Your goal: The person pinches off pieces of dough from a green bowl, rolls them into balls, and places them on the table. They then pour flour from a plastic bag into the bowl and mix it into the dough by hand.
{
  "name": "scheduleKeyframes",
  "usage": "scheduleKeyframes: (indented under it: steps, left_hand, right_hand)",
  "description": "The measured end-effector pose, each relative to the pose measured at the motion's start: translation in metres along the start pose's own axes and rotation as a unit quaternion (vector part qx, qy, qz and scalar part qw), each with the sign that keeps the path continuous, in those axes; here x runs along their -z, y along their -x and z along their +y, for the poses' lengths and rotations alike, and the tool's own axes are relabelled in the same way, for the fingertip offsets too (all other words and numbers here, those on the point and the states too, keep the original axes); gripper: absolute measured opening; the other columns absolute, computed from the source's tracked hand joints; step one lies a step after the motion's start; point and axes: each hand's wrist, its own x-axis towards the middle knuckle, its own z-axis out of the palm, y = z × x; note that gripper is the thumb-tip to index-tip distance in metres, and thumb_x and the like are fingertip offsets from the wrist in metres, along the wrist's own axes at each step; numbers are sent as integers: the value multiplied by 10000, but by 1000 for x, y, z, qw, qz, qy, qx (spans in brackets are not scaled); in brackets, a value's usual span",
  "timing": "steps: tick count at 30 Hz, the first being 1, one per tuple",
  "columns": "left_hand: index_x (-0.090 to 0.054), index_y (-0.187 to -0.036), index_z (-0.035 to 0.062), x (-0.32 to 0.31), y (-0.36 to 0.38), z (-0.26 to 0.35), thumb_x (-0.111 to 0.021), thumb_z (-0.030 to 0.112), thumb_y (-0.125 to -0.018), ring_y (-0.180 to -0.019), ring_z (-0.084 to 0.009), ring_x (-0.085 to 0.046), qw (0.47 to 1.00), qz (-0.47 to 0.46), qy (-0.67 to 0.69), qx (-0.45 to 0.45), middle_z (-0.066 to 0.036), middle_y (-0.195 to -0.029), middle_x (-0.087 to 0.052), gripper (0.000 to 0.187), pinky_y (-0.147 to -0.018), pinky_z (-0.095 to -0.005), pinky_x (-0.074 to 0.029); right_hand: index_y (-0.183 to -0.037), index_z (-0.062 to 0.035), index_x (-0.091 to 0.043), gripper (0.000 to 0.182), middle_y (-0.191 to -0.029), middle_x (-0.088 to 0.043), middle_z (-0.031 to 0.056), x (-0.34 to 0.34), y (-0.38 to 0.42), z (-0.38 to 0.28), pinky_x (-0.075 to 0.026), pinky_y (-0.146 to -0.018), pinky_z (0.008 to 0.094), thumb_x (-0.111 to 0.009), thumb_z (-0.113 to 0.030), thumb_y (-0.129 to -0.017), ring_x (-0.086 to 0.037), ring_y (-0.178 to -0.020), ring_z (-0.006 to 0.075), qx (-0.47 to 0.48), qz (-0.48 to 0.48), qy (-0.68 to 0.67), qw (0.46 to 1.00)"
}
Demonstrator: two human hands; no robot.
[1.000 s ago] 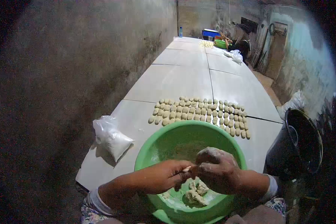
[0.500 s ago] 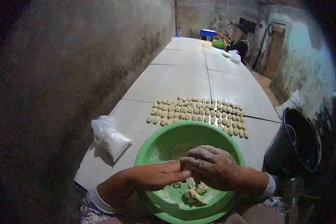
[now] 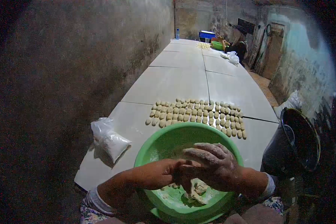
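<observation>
Dough (image 3: 197, 189), pale and lumpy, floury on the surface, lay in ragged clumps at the near bottom of the green bowl (image 3: 164, 143). No clear long axis or pointing direction to the clumps; too irregular to tell. Pressed together above it, over the bowl's near half: left hand (image 3: 161, 174) with palm turned inward and fingers extended toward the right, and right hand (image 3: 212, 164) dusted white with flour, fingers curved over the left fingertips. Possibly a small piece caught between the palms, but hidden there, so could not tell. Beyond the bowl, on the white table (image 3: 175, 80), sat rows of small shaped pieces (image 3: 196, 115), set close together in a band running left to right. Left of the bowl lay a plastic bag of white powder (image 3: 110, 140). At the right, beside the table, stood a dark pot (image 3: 300, 140).
</observation>
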Motion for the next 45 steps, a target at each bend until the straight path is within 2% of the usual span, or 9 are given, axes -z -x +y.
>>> scheduleKeyframes:
  steps: [2,3,7,11,15,21,34,39,45]
  left_hand:
    - [-509,-1242,57,9,-1,-7,-338,-55,-816,-836,-148,-581,998,-33,18,-40,-81,-966,-613,473,-739,-280,-446]
    - [-567,-1052,35,9,-3,-12,-329,-78,-763,-759,-134,-548,999,6,1,47,-64,-889,-583,391,-682,-289,-457]
    - [-493,-826,44,0,-4,-7,-397,-7,-846,-692,-106,-501,991,122,47,-3,-27,-757,-491,110,-624,-265,-460]
    - [-512,-847,37,-1,-5,-5,-373,-9,-859,-701,-98,-500,990,140,-12,0,-33,-788,-510,146,-626,-258,-456]
    - [-479,-1210,29,1,-7,-9,-443,197,-965,-850,-122,-527,998,27,-24,-44,-51,-892,-567,300,-735,-279,-449]
    - [-379,-1330,71,3,-2,6,-406,35,-899,-873,-144,-559,995,-26,-86,-35,-63,-945,-603,433,-759,-299,-476]
    - [-473,-1275,85,-3,-4,-13,-418,114,-950,-731,-124,-572,981,92,-167,-41,-82,-835,-646,331,-679,-280,-470]
    - [-518,-1130,19,-1,-3,-5,-410,356,-978,-698,-122,-547,974,143,-173,-4,-63,-757,-573,385,-684,-301,-466]
    - [-539,-1069,27,-2,-1,-4,-350,303,-983,-755,-170,-574,979,108,-174,10,-61,-750,-568,345,-708,-323,-465]
  right_hand:
    - [-1245,-187,-532,490,-1328,-429,123,3,-3,1,-423,-916,460,-611,-309,-777,-471,-1170,319,-11,-57,-39,998]
    - [-1276,-174,-497,523,-1324,-430,129,2,-6,0,-415,-927,464,-615,-331,-791,-463,-1177,329,-42,-53,-93,993]
    - [-1350,-147,-394,618,-1309,-433,145,3,-3,1,-394,-953,472,-622,-372,-822,-446,-1187,352,-99,-56,-132,985]
    - [-1291,-147,-461,513,-1240,-490,132,-2,2,4,-432,-891,468,-614,-311,-830,-488,-1136,343,-78,-47,-87,992]
    - [-1109,-136,-573,349,-1046,-575,100,-2,2,8,-487,-743,432,-640,-201,-773,-572,-964,321,-58,-2,-110,992]
    - [-843,-87,-630,211,-818,-597,99,0,-2,10,-485,-614,378,-742,-63,-666,-607,-715,270,-77,40,-144,986]
    - [-997,-131,-639,208,-983,-547,149,0,-3,9,-504,-702,392,-617,-105,-791,-573,-875,319,-9,-6,-170,985]
    - [-1153,-114,-547,419,-1024,-537,180,2,-5,6,-503,-751,425,-673,-77,-755,-569,-909,366,-78,50,-247,964]
    - [-1195,-109,-493,436,-1093,-513,203,-2,-2,5,-490,-793,446,-654,-128,-790,-557,-954,389,-60,-23,-236,970]
